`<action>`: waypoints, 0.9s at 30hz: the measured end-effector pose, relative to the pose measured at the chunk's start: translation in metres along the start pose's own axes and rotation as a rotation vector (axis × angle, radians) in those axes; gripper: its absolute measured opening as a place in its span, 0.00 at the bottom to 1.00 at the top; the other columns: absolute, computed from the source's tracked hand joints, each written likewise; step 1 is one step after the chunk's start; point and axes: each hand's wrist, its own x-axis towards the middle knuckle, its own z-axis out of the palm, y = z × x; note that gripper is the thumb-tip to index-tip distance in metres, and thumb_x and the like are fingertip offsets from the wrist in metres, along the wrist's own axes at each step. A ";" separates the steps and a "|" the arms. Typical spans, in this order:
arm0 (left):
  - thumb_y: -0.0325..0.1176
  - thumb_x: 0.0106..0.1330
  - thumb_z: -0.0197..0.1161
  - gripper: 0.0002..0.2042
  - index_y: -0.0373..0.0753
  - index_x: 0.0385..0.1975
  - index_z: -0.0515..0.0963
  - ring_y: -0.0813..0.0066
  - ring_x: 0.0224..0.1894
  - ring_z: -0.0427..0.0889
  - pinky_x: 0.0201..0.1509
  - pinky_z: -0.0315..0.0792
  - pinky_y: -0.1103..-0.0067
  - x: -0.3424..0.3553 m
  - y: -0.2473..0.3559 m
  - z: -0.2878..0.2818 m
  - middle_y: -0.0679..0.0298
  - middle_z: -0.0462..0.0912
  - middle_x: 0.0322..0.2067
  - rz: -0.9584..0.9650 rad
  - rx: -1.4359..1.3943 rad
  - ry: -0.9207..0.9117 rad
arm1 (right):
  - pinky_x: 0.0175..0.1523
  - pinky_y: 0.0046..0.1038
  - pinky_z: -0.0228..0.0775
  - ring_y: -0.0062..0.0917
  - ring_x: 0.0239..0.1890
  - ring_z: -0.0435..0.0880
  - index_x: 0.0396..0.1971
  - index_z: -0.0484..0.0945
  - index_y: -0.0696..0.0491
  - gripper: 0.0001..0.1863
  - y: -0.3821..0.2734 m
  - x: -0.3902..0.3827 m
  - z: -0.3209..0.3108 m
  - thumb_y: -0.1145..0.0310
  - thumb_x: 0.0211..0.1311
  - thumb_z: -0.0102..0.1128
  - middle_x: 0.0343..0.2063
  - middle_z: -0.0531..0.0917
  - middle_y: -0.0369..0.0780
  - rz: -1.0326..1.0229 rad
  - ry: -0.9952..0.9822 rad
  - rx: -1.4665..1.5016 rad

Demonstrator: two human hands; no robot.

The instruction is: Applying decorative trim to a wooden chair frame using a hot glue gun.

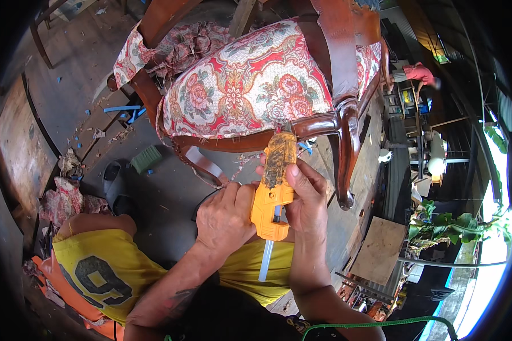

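Note:
A yellow glue gun [270, 199], smudged dark on its upper part, points away from me, a translucent glue stick [265, 260] protruding from its rear. My left hand [224, 216] is closed on its left side; my right hand [304, 202] grips its right side, thumb along the body. The nozzle is at the lower edge of a chair seat in red-and-white floral fabric [233, 85], touching or just short of it; I cannot tell which. The chair's dark polished wooden frame [345, 148] surrounds the seat, with a frayed fabric strip hanging below.
A dark slipper [115, 187], a green block [146, 159], blue scraps [122, 108] and torn cloth [65, 202] lie on the floor at left. A person in pink [415, 74] bends at the far right. A board [378, 250] and leafy plants [449, 227] stand at the right.

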 end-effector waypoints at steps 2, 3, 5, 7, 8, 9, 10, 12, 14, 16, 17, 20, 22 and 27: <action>0.35 0.59 0.70 0.11 0.40 0.36 0.77 0.65 0.26 0.83 0.31 0.79 0.71 0.000 0.000 -0.001 0.62 0.75 0.26 0.002 0.000 0.004 | 0.55 0.34 0.83 0.33 0.48 0.88 0.58 0.76 0.71 0.22 0.000 0.000 0.000 0.69 0.73 0.63 0.48 0.86 0.51 -0.001 0.003 -0.002; 0.35 0.59 0.70 0.11 0.40 0.36 0.77 0.65 0.26 0.83 0.31 0.79 0.71 0.000 0.001 -0.001 0.62 0.75 0.26 -0.004 -0.005 -0.006 | 0.55 0.34 0.83 0.33 0.48 0.88 0.57 0.76 0.71 0.22 0.001 0.001 0.000 0.69 0.73 0.62 0.48 0.86 0.51 -0.004 0.002 0.006; 0.35 0.59 0.70 0.11 0.40 0.35 0.77 0.65 0.26 0.83 0.31 0.79 0.71 -0.001 0.000 -0.001 0.62 0.75 0.26 0.000 0.005 -0.002 | 0.55 0.34 0.83 0.33 0.48 0.88 0.57 0.76 0.71 0.22 0.002 0.001 0.000 0.69 0.73 0.62 0.48 0.86 0.51 -0.007 0.000 0.014; 0.35 0.59 0.70 0.10 0.40 0.35 0.77 0.65 0.26 0.83 0.31 0.79 0.71 -0.002 -0.001 0.001 0.63 0.75 0.26 -0.003 0.013 -0.010 | 0.56 0.35 0.83 0.33 0.49 0.89 0.57 0.76 0.72 0.22 0.002 0.000 0.000 0.69 0.73 0.62 0.48 0.86 0.51 -0.008 0.001 0.013; 0.45 0.55 0.74 0.20 0.39 0.38 0.77 0.62 0.26 0.83 0.30 0.78 0.69 -0.002 -0.002 0.002 0.62 0.76 0.27 -0.002 0.008 -0.008 | 0.56 0.35 0.83 0.33 0.49 0.89 0.57 0.76 0.72 0.22 0.002 0.000 0.000 0.69 0.73 0.62 0.48 0.86 0.51 -0.010 -0.003 0.012; 0.56 0.51 0.79 0.29 0.39 0.41 0.78 0.60 0.25 0.84 0.29 0.78 0.68 -0.002 -0.003 0.003 0.61 0.77 0.28 -0.001 0.004 -0.006 | 0.56 0.35 0.83 0.34 0.49 0.89 0.57 0.76 0.72 0.22 0.002 0.000 0.001 0.69 0.73 0.62 0.48 0.86 0.51 -0.007 -0.001 0.015; 0.56 0.51 0.79 0.29 0.39 0.41 0.78 0.60 0.25 0.84 0.29 0.78 0.68 -0.003 -0.004 0.004 0.61 0.77 0.28 0.000 0.004 -0.006 | 0.56 0.35 0.83 0.34 0.49 0.89 0.57 0.76 0.72 0.22 0.002 0.000 0.001 0.69 0.73 0.62 0.48 0.86 0.51 0.004 0.015 0.012; 0.56 0.51 0.78 0.29 0.38 0.41 0.78 0.60 0.25 0.84 0.29 0.78 0.68 -0.004 -0.005 0.005 0.61 0.77 0.28 0.008 0.005 0.005 | 0.56 0.35 0.83 0.34 0.49 0.89 0.57 0.76 0.72 0.22 0.002 0.000 0.001 0.69 0.73 0.62 0.48 0.86 0.51 -0.002 0.004 0.016; 0.55 0.52 0.78 0.29 0.38 0.41 0.78 0.60 0.25 0.84 0.29 0.78 0.68 -0.005 -0.006 0.006 0.61 0.77 0.28 0.007 0.007 0.005 | 0.55 0.34 0.83 0.33 0.48 0.89 0.57 0.76 0.72 0.22 0.002 0.000 0.001 0.69 0.73 0.62 0.47 0.86 0.51 0.000 0.008 0.016; 0.55 0.52 0.78 0.28 0.38 0.41 0.78 0.60 0.25 0.84 0.29 0.78 0.68 -0.005 -0.006 0.006 0.61 0.77 0.28 0.006 0.009 0.003 | 0.55 0.34 0.83 0.32 0.47 0.89 0.57 0.76 0.72 0.22 0.002 0.000 0.001 0.69 0.73 0.63 0.46 0.87 0.50 0.014 0.025 0.010; 0.55 0.52 0.78 0.28 0.38 0.41 0.78 0.60 0.26 0.84 0.29 0.78 0.68 -0.005 -0.005 0.006 0.61 0.77 0.28 0.003 0.009 0.000 | 0.55 0.34 0.83 0.32 0.47 0.89 0.57 0.76 0.72 0.22 0.002 0.000 0.001 0.69 0.73 0.63 0.46 0.87 0.50 0.009 0.015 0.011; 0.55 0.52 0.78 0.28 0.38 0.40 0.78 0.60 0.26 0.84 0.29 0.78 0.68 -0.005 -0.005 0.005 0.61 0.77 0.28 -0.003 0.011 -0.005 | 0.54 0.33 0.83 0.31 0.46 0.89 0.57 0.77 0.71 0.22 0.003 0.000 0.000 0.69 0.73 0.63 0.46 0.87 0.50 0.008 0.015 0.002; 0.55 0.52 0.78 0.28 0.38 0.40 0.78 0.60 0.26 0.84 0.29 0.78 0.68 -0.005 -0.005 0.005 0.61 0.77 0.28 -0.006 0.013 -0.007 | 0.54 0.33 0.83 0.31 0.46 0.89 0.57 0.77 0.71 0.22 0.003 0.001 -0.001 0.69 0.73 0.63 0.46 0.87 0.49 0.014 0.022 0.004; 0.52 0.52 0.79 0.27 0.38 0.40 0.78 0.60 0.25 0.84 0.29 0.78 0.67 -0.006 -0.005 0.005 0.61 0.77 0.28 -0.015 0.009 -0.009 | 0.58 0.44 0.84 0.42 0.55 0.87 0.63 0.72 0.71 0.28 0.004 0.002 -0.004 0.63 0.75 0.58 0.55 0.83 0.56 -0.004 -0.028 -0.109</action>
